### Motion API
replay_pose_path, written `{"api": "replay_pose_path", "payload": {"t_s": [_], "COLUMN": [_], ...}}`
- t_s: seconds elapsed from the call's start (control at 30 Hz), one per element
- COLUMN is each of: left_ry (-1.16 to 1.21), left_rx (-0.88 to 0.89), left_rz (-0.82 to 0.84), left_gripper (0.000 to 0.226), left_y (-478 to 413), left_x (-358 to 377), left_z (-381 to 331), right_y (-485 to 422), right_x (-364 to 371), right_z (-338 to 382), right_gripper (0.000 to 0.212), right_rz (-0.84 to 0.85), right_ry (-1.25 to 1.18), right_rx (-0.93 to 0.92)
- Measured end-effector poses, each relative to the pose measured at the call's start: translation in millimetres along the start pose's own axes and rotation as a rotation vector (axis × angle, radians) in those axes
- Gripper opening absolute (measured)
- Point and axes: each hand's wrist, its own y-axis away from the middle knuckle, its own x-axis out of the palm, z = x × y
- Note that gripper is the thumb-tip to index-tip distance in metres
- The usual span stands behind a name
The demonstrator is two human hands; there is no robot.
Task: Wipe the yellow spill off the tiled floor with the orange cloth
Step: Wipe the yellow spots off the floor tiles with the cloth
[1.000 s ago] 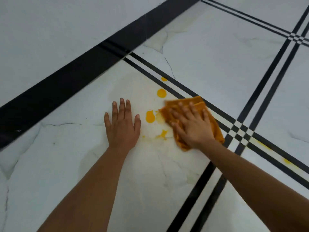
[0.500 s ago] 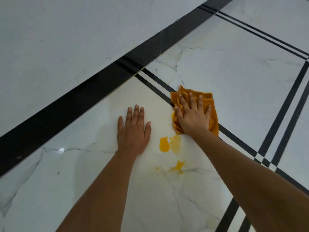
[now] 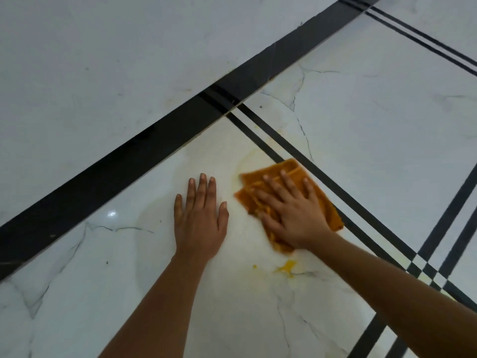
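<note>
My right hand [image 3: 291,215] lies flat, fingers spread, pressing the crumpled orange cloth [image 3: 260,179] onto the white marble floor tile [image 3: 232,306]. A small patch of yellow spill [image 3: 287,266] sits just below the cloth, with a tiny yellow drop [image 3: 254,266] to its left. Faint yellowish smears [image 3: 247,158] arc across the tile above the cloth. My left hand [image 3: 200,218] rests flat on the tile to the left of the cloth, fingers apart, holding nothing.
A wide black band [image 3: 129,161] runs diagonally between the floor and the white surface at upper left. Thin double black lines [image 3: 322,174] cross the floor by the cloth's right edge and meet others at the right [image 3: 423,264].
My right hand has dragged the cloth back toward me and over the larger yellow blob, which no longer shows. My left hand stays planted.
</note>
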Motion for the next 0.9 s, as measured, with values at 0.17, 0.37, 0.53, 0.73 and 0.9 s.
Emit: {"api": "replay_pose_path", "payload": {"t_s": [0.17,0.37,0.53,0.73,0.9], "left_ry": [-0.002,0.081,0.229,0.031,-0.023], "left_rx": [-0.043,-0.177,-0.106,0.012,-0.139], "left_rz": [0.024,0.036,-0.105,0.089,0.026], "left_gripper": [0.075,0.072,0.068,0.079,0.079], "left_y": [13.4,25.9,9.4,-43.7,-45.1], "left_x": [2.9,-13.4,-18.8,10.6,8.8], "left_z": [-1.6,-18.5,-69.4,-121.7,-79.8], "right_y": [-56.2,-6.8,30.4,30.6,54.0], "right_x": [-8.2,-13.8,-27.7,-31.3,-26.6], "right_z": [21.9,19.6,-15.4,-32.1,-31.7], "right_gripper": [0.056,0.07,0.06,0.045,0.046], "right_rz": [-0.044,0.046,-0.095,-0.22,-0.184], "right_ry": [-0.096,-0.206,-0.308,-0.412,-0.407], "right_rx": [0.296,0.048,0.242,0.417,0.405]}}
